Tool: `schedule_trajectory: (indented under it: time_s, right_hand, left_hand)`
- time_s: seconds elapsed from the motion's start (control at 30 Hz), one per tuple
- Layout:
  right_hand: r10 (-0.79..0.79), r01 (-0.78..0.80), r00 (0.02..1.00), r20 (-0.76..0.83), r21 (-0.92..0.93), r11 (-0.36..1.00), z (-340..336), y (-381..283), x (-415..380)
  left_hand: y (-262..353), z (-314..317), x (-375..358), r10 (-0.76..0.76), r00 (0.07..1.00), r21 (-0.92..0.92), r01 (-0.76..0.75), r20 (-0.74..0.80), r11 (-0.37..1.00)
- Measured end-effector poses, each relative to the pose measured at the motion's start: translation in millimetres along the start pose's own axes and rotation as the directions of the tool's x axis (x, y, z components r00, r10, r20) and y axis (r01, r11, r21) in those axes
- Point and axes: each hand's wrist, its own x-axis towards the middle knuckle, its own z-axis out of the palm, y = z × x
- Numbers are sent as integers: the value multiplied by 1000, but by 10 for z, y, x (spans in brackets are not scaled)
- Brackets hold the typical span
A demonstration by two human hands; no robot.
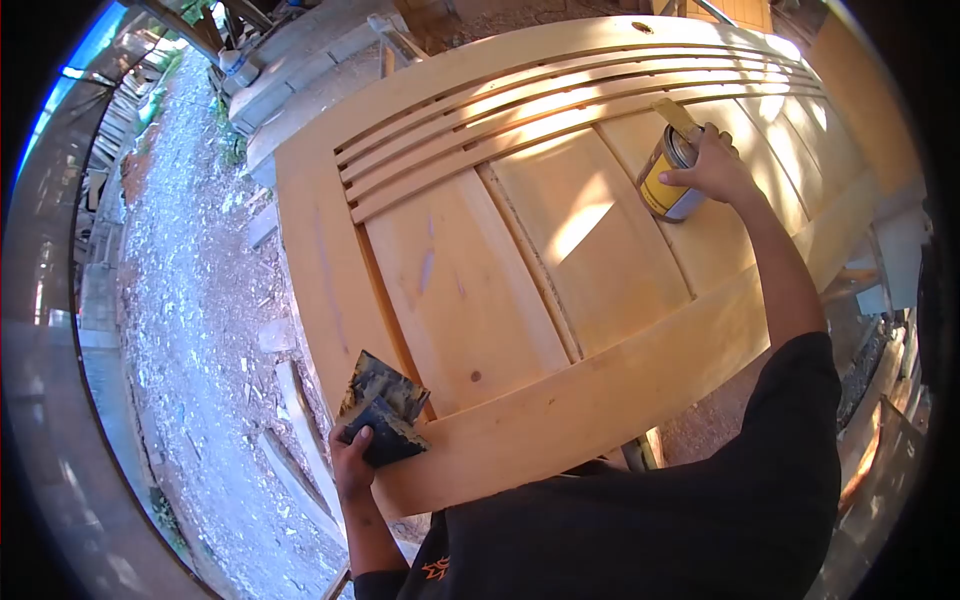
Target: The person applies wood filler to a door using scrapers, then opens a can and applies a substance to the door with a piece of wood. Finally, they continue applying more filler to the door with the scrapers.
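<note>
A large pale wooden door (480,290) with recessed panels and long slats near its far edge lies flat before me. At its near left corner my left hand (354,462) grips a dark flat piece crusted with pale putty (385,432), thumb on top. A second smeared dark blade-like part (388,385) sticks up beyond it. Farther right, my right hand (715,168) is closed around the upper part of a tin can with a yellow label (660,185). The can tilts slightly over a panel. From its mouth rises a yellowish flat scraper or stick (677,119).
Gravelly ground (200,330) runs along the left, with wood offcuts (300,430) beside the door. Concrete blocks (285,95) stand beyond the far left corner. More scrap timber (880,420) lies at the right. Sunlight patches fall across the slats and panels.
</note>
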Motion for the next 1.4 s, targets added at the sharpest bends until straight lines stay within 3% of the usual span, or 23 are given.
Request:
schedule_trajectory:
  time_s: [0.13,0.23,0.4,0.5,0.6,0.7,0.77,0.9,1.0,1.1,1.3,1.4]
  right_hand:
    - [23,-19,995,-99,45,999,123,106,14]
    - [-47,35,985,-167,-70,997,115,-55,-237]
    - [-235,231,966,-112,-47,972,41,-512,-740]
    - [-355,356,932,-77,9,934,51,-889,-1080]
    - [-487,486,873,10,42,873,146,-1338,-1411]
    - [-551,545,825,121,86,834,351,-1754,-1613]
    - [-580,578,793,186,74,813,427,-1994,-1758]
    - [-619,621,761,195,57,781,554,-2266,-1925]
    - [-641,642,754,142,48,766,672,-2287,-1959]
    - [-632,634,764,133,33,773,718,-2241,-2011]
    - [-632,622,773,55,130,772,847,-2175,-2019]
    - [-593,562,786,175,199,803,679,-2241,-2009]
  left_hand:
    - [57,48,-29,7,1000,23,-8,22,1000]
    - [57,39,-3,13,997,-5,-13,77,1000]
    - [42,75,-22,3,994,-99,8,109,995]
    - [-34,-76,21,-7,990,-64,16,144,998]
    - [34,-33,-27,-38,989,-123,56,141,991]
    - [-80,-92,20,27,991,-172,-5,128,985]
    - [-54,-92,32,32,974,-233,22,224,972]
    - [-62,-158,79,35,949,-233,41,313,972]
    - [-73,-172,68,28,967,-186,21,254,982]
    - [-26,-124,46,54,954,-264,27,295,964]
    - [-99,-172,77,51,964,-247,16,262,969]
    - [-120,-219,100,61,940,-220,15,337,975]
